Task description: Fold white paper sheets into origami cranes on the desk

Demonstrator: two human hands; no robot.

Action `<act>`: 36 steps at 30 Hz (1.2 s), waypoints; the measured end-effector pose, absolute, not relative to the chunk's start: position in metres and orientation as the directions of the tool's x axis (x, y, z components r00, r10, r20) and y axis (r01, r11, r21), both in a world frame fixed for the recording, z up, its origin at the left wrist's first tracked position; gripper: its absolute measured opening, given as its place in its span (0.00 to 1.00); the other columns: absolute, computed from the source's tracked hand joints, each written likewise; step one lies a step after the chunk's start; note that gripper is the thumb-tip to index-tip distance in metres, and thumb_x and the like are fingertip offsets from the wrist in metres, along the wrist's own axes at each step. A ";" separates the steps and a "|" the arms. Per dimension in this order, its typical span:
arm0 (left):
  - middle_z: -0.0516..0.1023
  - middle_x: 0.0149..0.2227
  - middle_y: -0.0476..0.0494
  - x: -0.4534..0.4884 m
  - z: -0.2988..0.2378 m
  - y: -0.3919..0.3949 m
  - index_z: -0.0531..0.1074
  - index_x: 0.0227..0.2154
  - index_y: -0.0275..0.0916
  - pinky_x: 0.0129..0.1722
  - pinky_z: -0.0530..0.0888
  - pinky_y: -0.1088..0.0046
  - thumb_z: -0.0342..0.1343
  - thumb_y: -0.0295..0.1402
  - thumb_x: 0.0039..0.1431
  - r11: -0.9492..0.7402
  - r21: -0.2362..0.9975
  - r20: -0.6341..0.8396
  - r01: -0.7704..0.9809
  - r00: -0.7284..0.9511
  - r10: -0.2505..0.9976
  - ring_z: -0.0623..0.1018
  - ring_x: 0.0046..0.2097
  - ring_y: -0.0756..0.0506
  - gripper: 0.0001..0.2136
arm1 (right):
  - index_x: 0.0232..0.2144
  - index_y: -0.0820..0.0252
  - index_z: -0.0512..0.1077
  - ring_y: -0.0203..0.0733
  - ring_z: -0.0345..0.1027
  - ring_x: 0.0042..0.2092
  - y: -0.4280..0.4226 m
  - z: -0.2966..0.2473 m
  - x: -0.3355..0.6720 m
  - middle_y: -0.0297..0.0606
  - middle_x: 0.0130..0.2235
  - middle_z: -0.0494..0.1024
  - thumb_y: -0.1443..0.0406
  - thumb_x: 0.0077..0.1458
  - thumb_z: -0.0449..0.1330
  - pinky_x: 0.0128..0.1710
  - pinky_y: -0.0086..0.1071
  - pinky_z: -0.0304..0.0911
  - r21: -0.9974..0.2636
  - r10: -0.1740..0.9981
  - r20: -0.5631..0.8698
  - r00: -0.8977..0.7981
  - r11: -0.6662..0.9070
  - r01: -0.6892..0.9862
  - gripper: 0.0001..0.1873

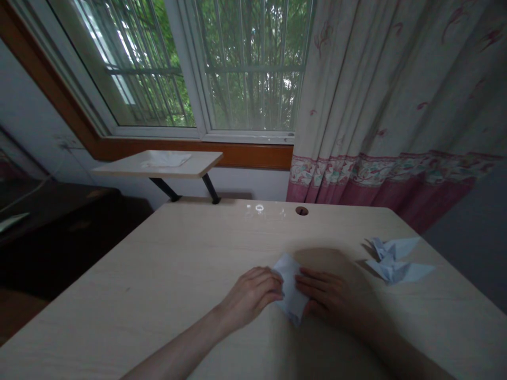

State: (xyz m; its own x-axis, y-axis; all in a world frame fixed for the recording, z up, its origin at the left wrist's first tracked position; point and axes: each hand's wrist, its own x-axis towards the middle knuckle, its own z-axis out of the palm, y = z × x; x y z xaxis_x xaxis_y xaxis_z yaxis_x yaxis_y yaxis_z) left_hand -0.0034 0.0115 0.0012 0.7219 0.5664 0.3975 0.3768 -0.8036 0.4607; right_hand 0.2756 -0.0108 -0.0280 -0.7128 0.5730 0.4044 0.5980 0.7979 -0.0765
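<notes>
A folded piece of white paper (291, 285) lies on the light wooden desk (186, 295), between my two hands. Along its left edge, my left hand (251, 293) has its fingers curled and pressed together on the paper. From the right, my right hand (328, 295) reaches in with fingers stretched out, their tips resting on the paper's right edge. The paper's lower end narrows and shows a small crumpled fold. To the right on the desk are two folded paper birds, a nearer bird (396, 272) and a farther bird (400, 247), close together.
A small raised shelf (138, 170) on black brackets stands at the desk's back left, with white paper (168, 159) on it. A round cable hole (301, 211) sits near the back edge. Behind are a barred window and a floor-length curtain (356, 132).
</notes>
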 end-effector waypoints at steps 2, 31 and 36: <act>0.78 0.49 0.44 -0.003 0.004 0.009 0.70 0.46 0.41 0.51 0.71 0.63 0.57 0.43 0.65 -0.789 0.457 0.385 0.410 0.709 0.591 0.76 0.50 0.42 0.13 | 0.55 0.58 0.72 0.47 0.72 0.55 -0.011 -0.027 0.275 0.42 0.53 0.77 0.64 0.64 0.56 0.52 0.40 0.72 -0.063 0.559 0.430 -0.709 0.802 0.594 0.18; 0.59 0.65 0.30 0.012 -0.013 -0.010 0.66 0.47 0.39 0.62 0.57 0.36 0.70 0.41 0.47 -0.799 0.125 0.536 0.588 0.638 0.553 0.56 0.67 0.28 0.27 | 0.57 0.56 0.67 0.46 0.69 0.56 -0.012 -0.022 0.266 0.42 0.53 0.77 0.70 0.63 0.52 0.52 0.42 0.70 0.009 0.571 0.645 -0.509 0.659 0.752 0.20; 0.64 0.60 0.31 0.011 -0.011 -0.010 0.68 0.44 0.40 0.61 0.57 0.35 0.69 0.41 0.49 -0.817 0.062 0.522 0.574 0.679 0.516 0.58 0.65 0.28 0.22 | 0.48 0.59 0.70 0.48 0.70 0.55 -0.012 -0.020 0.263 0.47 0.49 0.78 0.70 0.62 0.52 0.50 0.44 0.70 0.005 0.556 0.681 -0.477 0.648 0.762 0.13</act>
